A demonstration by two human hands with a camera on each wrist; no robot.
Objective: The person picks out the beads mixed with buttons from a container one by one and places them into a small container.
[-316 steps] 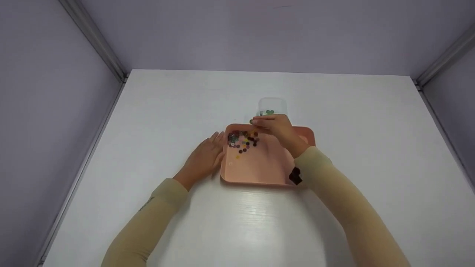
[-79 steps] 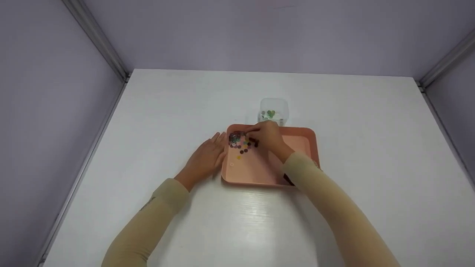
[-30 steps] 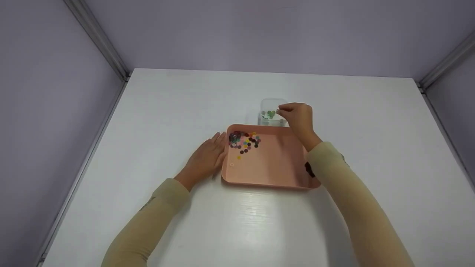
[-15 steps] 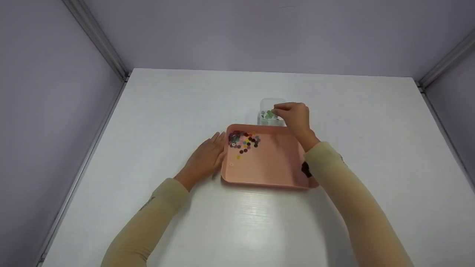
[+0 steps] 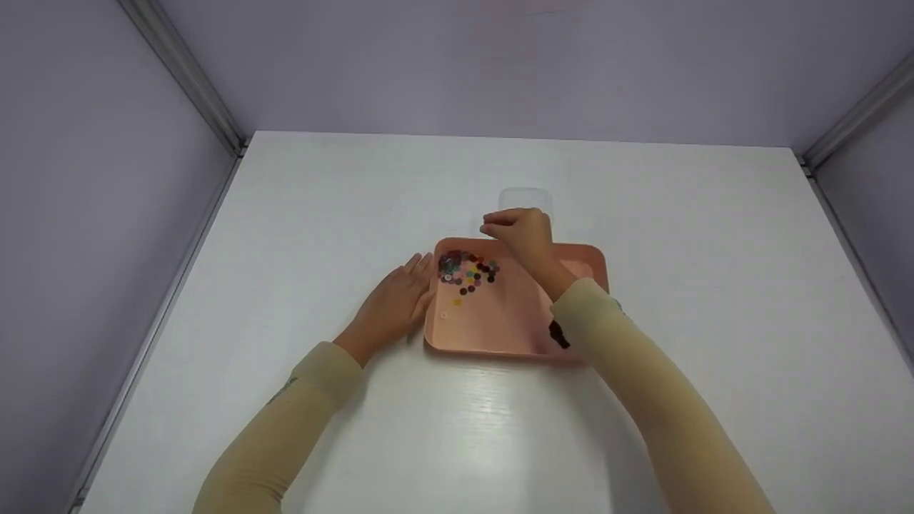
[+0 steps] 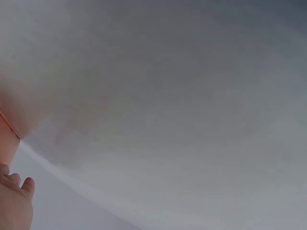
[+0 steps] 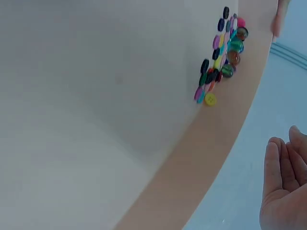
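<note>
Now the right hand point(image 5: 525, 232) hovers over the far rim of the pink tray point(image 5: 514, 335), fingers curled; whether it pinches anything I cannot tell. Left hand point(image 5: 395, 303) rests flat against the tray's left side. Buttons point(image 5: 468, 270) cluster in its far-left corner, clear box point(image 5: 525, 198) behind

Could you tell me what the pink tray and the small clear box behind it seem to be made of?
The pink tray looks like moulded matte plastic: even colour, rounded corners, a smooth raised rim. The clear box seems to be transparent plastic, since the white table shows through its walls, though glass cannot be ruled out.
</note>
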